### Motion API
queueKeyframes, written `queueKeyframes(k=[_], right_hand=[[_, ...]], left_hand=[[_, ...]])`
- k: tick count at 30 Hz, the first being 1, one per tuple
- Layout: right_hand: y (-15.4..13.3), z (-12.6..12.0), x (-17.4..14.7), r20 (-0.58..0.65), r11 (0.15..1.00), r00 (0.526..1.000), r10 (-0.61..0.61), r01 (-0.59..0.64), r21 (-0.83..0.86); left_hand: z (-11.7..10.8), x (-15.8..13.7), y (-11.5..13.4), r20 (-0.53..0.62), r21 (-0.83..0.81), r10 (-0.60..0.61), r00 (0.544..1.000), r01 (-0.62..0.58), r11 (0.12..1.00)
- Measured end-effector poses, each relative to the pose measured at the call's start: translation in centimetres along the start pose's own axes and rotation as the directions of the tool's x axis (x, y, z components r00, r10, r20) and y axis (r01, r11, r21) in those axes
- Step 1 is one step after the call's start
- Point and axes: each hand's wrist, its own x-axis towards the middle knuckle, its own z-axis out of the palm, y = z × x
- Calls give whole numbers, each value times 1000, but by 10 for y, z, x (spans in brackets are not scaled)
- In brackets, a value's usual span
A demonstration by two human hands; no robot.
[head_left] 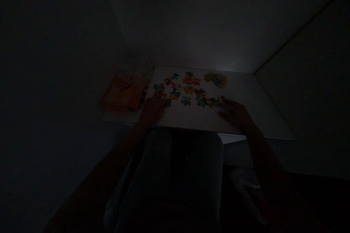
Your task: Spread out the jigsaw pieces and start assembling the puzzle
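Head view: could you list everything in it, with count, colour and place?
Jigsaw pieces: over a dozen, multicoloured, mid-table
Jigsaw pile: 1, green, yellow, blue, far right of those
Table: 1, white, beneath
Box: 1, orange, table's left end
Clear plastic: count unclear, colourless, by the box's far end
Walls: several, grey in this dimness, around the table
Apparent plastic bag: 1, pale, lower right
Legs: 2, dark-clothed, near edge
Left hand: 1, shadowed, over pieces near the box
Right hand: 1, shadowed, fingers at the rightmost near piece
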Motion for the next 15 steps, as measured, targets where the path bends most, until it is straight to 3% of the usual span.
queueKeyframes(k=[4, 8, 12, 15], right_hand=[[-17, -13, 1, 118, 995, 989, 83, -90, 51], [-24, -13, 20, 42, 997, 998, 48, -51, 61], [-48, 6, 79, -18, 992, 997, -72, 73, 104], [-93, 30, 134, 77, 982, 983, -164, 155, 109]], left_hand=[[0, -4, 2, -9, -7, 56, 998, -56, 998], [8, -4, 0, -59, -19, -19, 998, 18, 1000], [18, -2, -9, -97, 19, -74, 992, 77, 997], [23, -2, -13, -92, 8, -93, 991, 94, 996]])
